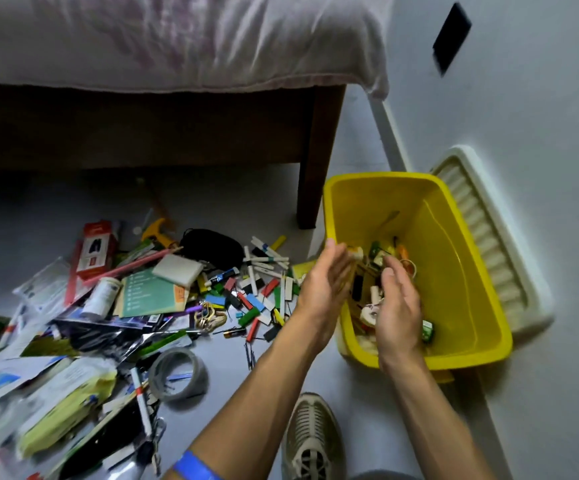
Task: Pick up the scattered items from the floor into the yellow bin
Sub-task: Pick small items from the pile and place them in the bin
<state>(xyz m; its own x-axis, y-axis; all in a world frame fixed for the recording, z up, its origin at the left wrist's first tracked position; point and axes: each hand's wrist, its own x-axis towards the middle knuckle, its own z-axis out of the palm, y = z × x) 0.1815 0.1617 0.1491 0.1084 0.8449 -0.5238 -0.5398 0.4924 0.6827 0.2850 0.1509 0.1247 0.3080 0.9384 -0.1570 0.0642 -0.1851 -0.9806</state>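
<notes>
Yellow plastic forms the walls of the yellow bin [461, 244], which stands on the floor by the wall, just right of the bed leg [317, 161]. Both hands are positioned over its near-left corner. The left hand [326, 282] has straight fingers, palm turned toward the right hand [397, 306], whose fingers are relaxed and slightly bent. Neither hand visibly grips anything. Small items show in the gap between the palms; whether they are falling or already resting in the bin cannot be determined.

Status, bin contents: a modest layer of small objects covers the near part of the bin floor; the far part is bare plastic.

Status, remaining work: most of the task appears outstanding. A dense scatter of coloured tags and pens [264, 292] lies just left of the bin. Farther left lie a tape roll [177, 374], a white bottle [103, 296], a red box [96, 249] and a heap of papers and packets [56, 382]. A white ribbed lid [489, 237] leans beside the bin against the wall.
</notes>
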